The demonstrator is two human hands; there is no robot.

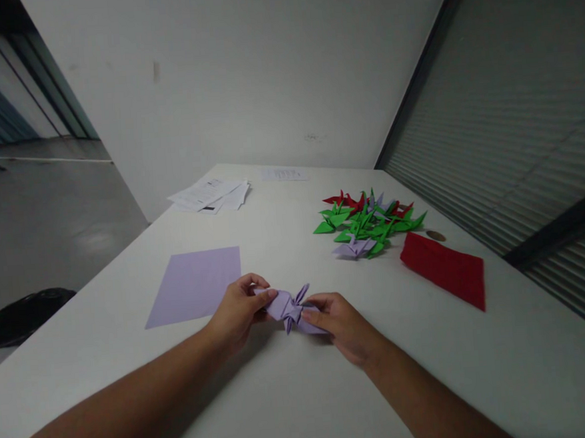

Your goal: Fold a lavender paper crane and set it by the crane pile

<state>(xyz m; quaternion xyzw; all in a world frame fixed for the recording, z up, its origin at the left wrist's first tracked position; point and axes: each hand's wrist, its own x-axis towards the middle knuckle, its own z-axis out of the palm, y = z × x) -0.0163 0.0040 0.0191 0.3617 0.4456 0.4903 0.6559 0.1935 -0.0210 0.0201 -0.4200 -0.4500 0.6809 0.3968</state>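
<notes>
A folded lavender origami crane [291,309] is held between both hands, its wings spread out to the sides and narrow points sticking up and down at its middle. My left hand [241,309] pinches the left wing between thumb and fingers. On the other side, my right hand [337,322] grips the right wing, thumb on top near the crane's centre. Just beyond my left hand lies a flat lavender paper sheet [197,282].
Several green, red and lavender paper cranes [367,220] are heaped at the right. Near them lie red paper [446,268] and a round brownish disc [436,235]. Printed sheets [211,194] rest at the back left. A black bin [23,318] stands beside the white table [282,220].
</notes>
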